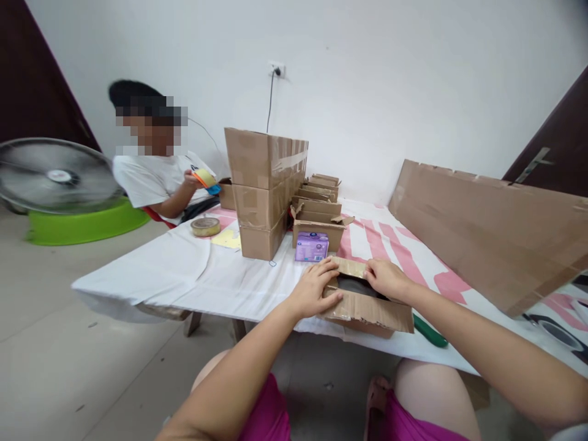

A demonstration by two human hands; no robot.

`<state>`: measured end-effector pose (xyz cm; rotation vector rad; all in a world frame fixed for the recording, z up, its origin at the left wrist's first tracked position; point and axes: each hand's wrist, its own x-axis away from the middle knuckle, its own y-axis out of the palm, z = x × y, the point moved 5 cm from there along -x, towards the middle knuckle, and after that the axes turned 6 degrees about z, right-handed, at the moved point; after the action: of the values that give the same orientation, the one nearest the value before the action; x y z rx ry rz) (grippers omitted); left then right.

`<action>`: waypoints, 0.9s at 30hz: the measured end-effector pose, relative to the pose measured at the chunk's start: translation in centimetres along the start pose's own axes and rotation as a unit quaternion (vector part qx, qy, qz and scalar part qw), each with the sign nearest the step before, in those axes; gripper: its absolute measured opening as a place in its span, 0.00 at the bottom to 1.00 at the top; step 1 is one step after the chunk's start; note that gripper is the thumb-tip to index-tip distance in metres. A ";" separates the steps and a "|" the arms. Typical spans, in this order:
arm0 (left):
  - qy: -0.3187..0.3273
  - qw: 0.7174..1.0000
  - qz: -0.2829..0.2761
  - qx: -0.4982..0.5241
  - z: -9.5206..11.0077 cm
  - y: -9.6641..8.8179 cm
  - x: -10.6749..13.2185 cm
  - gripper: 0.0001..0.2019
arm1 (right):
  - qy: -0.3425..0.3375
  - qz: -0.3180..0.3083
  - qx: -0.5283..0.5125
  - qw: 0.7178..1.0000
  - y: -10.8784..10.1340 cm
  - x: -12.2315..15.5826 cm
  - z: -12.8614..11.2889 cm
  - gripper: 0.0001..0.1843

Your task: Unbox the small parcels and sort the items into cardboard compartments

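Observation:
A small cardboard box [367, 312] sits at the table's near edge with its long near flap folded outward. Something dark [358, 285] lies inside it; its kind cannot be made out. Across the left end of the box rests my left hand [316, 289], open, its fingers spread and its thumb on the near flap. My right hand [388, 280] is closed at the far right side, fingers curled at the box's far flap. Just behind my left hand stands a purple printed pack [311, 246]. A green-handled tool [430, 331] lies beside the box, partly under my right forearm.
Taped boxes [257, 208] are stacked left of centre, with several open boxes [319, 236] behind the purple pack. A tape roll [205, 226] lies left. A large cardboard sheet [482, 233] leans at right. A co-worker [156, 177] holds something yellow and blue near a fan [57, 177].

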<state>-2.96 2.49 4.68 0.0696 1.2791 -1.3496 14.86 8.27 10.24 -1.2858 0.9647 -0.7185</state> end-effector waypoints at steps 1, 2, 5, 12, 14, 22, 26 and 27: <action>0.001 1.000 0.001 -0.002 0.0 0.0 0.0 0.23 | 0.000 -0.001 0.001 1.000 0.0 0.0 0.0 0.09; 0.002 1.000 0.002 -0.005 0.1 0.0 0.0 0.23 | 0.001 -0.001 0.001 1.000 -0.1 0.1 0.0 0.09; 0.001 1.000 -0.004 -0.013 0.1 0.0 0.0 0.23 | 0.007 -0.004 -0.003 1.000 -0.1 0.2 -0.1 0.09; -0.004 1.000 -0.002 -0.011 0.1 0.0 0.0 0.22 | 0.044 -0.014 -0.034 0.998 0.3 -0.3 0.6 0.10; -0.004 1.000 -0.003 -0.009 0.1 0.0 0.0 0.22 | 0.056 -0.015 -0.047 0.997 0.2 -0.7 1.2 0.14; 0.004 1.000 0.002 -0.015 0.0 0.2 -0.1 0.23 | 0.046 -0.006 -0.054 0.997 -0.3 -1.0 0.2 0.16; 0.004 1.000 -0.003 -0.029 0.1 0.1 0.0 0.23 | 0.021 0.005 -0.026 0.999 0.0 -1.1 -0.9 0.08; 0.003 0.999 -0.005 -0.033 0.1 0.1 0.0 0.22 | 0.018 0.005 -0.019 1.000 0.2 -1.1 -0.9 0.08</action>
<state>-2.80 2.48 4.70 0.0206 1.3306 -1.3156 13.52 8.85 10.28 -1.3048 1.0174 -0.7215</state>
